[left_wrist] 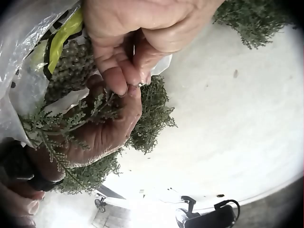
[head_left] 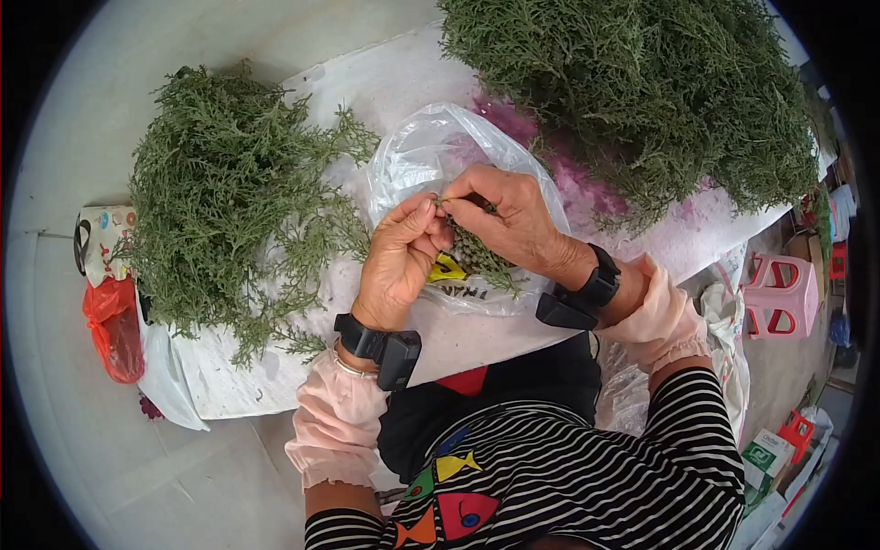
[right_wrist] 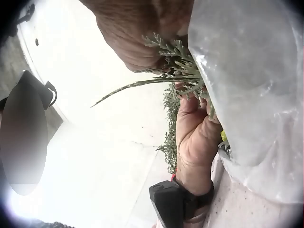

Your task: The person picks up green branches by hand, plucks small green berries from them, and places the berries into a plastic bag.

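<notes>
Both hands meet fingertip to fingertip over a clear plastic bag (head_left: 412,147). My left hand (head_left: 399,261) pinches the end of a small green sprig (left_wrist: 107,107) between thumb and fingers. The right hand (head_left: 513,215) has thumb and index finger pinched at that same spot, and in the left wrist view the sprig's leafy stems lie across this hand (left_wrist: 107,135). Many small round greenish-brown pieces (left_wrist: 71,66) fill the bag below, beside a yellow printed patch (head_left: 447,267). What exactly lies between the fingertips is too small to tell.
A leafy green pile (head_left: 220,192) lies left on the white-covered table (head_left: 257,385), and a larger pile (head_left: 642,92) at the upper right, by purple stains. A red bag (head_left: 114,330) hangs off the left; a pink stool (head_left: 782,295) stands right.
</notes>
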